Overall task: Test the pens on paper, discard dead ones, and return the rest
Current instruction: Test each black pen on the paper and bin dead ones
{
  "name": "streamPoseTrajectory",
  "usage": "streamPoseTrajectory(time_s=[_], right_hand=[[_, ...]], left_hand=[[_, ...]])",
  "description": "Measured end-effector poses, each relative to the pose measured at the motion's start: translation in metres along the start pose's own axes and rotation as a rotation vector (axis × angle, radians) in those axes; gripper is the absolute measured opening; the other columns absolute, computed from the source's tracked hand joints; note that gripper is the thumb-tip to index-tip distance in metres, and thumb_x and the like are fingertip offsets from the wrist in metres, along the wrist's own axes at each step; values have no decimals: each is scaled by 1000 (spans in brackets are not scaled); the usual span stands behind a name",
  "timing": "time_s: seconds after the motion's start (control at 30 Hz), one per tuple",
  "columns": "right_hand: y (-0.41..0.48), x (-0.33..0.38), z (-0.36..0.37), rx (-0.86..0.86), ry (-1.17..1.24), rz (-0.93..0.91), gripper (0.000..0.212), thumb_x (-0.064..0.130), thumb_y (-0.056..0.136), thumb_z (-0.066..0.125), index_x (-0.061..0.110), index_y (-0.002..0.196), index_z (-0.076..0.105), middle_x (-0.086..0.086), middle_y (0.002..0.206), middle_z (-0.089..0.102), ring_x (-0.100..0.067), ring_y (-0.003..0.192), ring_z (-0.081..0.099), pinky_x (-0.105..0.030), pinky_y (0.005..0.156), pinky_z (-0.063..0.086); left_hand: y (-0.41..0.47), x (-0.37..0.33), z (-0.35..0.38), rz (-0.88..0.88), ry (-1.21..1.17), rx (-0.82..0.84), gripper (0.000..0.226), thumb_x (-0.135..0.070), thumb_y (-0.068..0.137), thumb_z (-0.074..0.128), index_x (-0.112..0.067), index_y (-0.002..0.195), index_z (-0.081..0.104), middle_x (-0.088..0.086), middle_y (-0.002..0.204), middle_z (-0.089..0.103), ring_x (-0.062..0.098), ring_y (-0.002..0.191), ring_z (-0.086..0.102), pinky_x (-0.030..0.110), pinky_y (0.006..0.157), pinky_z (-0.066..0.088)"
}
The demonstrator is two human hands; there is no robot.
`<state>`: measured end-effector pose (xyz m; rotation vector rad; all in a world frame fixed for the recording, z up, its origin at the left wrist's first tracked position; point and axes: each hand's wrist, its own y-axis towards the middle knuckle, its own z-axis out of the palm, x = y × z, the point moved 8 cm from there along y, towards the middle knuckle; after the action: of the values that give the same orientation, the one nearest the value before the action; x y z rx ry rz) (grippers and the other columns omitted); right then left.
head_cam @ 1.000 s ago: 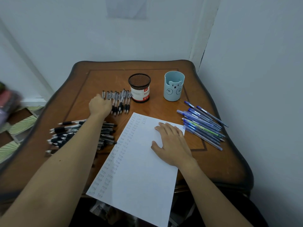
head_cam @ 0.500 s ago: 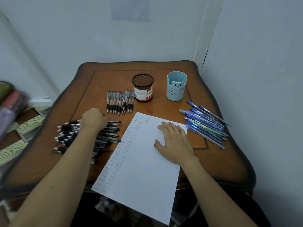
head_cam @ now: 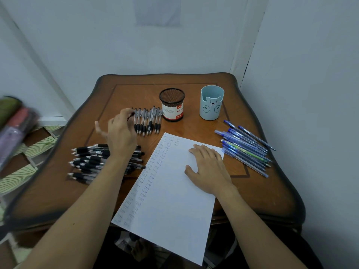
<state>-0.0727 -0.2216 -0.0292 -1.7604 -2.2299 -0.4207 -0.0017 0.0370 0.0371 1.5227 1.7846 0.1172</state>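
A white paper sheet (head_cam: 169, 191) with columns of small written test marks lies on the wooden table (head_cam: 252, 191). My right hand (head_cam: 208, 169) rests flat on its upper right part. My left hand (head_cam: 121, 133) hovers, blurred, above the table between a heap of black pens (head_cam: 91, 162) and a neat row of black pens (head_cam: 148, 121). Its fingertips pinch a black pen (head_cam: 130, 115) right beside the left end of that row. Only a short dark piece of the held pen shows.
A black mesh pen cup (head_cam: 172, 107) and a light blue bear cup (head_cam: 211, 102) stand behind the paper. Several blue pens (head_cam: 244, 148) lie at the right edge of the table. Walls close in behind and on the right; blurred objects (head_cam: 13, 125) sit at the far left.
My left hand went from the row down to the heap of black pens, then rose back toward the row with a pen pinched in it. My right hand stayed on the paper.
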Motion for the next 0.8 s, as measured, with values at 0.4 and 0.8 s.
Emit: streamPoseTrajectory(time_s=[0.4,0.8], right_hand=[[-1,-2,1,9,6,8,57,52,99,43,27,150,35,7,162,27,-13,151,18,-39,123,4],[-1,-2,2,2,4,1,58,52,99,41,27,150,34,6,163,25,-13,151,15,-37,123,2]], left_hand=[[-16,-62,14,153,-350,151,64,-63,99,35,-13,86,73,-3,60,60,14,56,54,39,49,42],[-21,-74,25,4,-665,261,18,-18,98,64,-30,108,72,-16,97,68,1,81,63,21,71,53]])
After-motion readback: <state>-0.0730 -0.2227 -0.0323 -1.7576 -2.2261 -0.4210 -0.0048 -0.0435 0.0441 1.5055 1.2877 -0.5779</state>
